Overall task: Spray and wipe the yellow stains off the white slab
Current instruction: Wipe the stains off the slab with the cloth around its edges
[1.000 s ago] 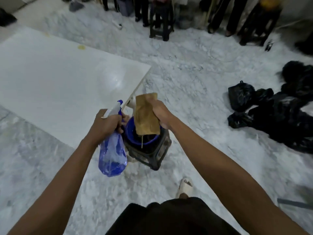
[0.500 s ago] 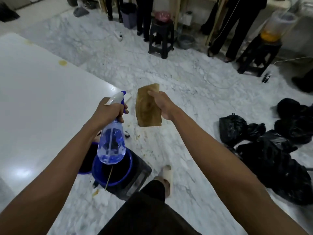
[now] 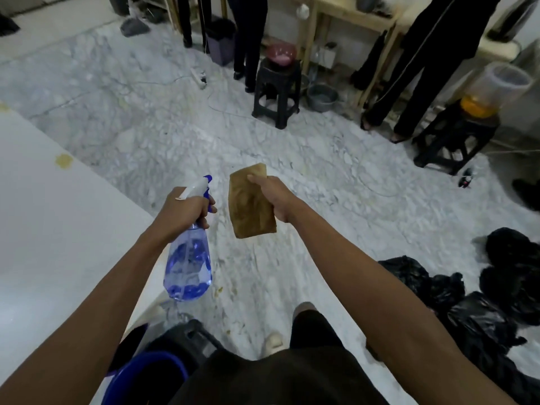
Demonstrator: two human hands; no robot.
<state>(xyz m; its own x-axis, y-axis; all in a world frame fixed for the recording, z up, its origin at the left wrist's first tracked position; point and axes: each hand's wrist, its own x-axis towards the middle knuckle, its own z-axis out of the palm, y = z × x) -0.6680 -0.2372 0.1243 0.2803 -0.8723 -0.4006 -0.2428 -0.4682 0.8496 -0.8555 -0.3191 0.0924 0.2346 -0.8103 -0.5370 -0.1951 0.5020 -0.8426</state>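
Observation:
The white slab [image 3: 52, 223] fills the left side of the head view. A round yellow stain [image 3: 64, 161] sits near its far edge, and a fainter one [image 3: 3, 106] shows at the far left. My left hand [image 3: 181, 213] grips a clear blue spray bottle [image 3: 189, 267] by the neck, nozzle pointing away, just past the slab's right edge. My right hand [image 3: 270, 198] holds a brown stained cloth [image 3: 251, 207] hanging flat beside the bottle, over the marble floor.
A blue basin [image 3: 140, 375] on a black stool [image 3: 187, 340] stands below my left arm. Black bags [image 3: 473, 305] lie on the right. Ahead are black stools [image 3: 276, 92], a wooden table, people's legs [image 3: 248, 39], a cable and a container of orange liquid [image 3: 493, 92].
I have stepped forward along the slab's edge: the basin and stool slid from under my hands to the bottom of the view. Both hands keep their hold.

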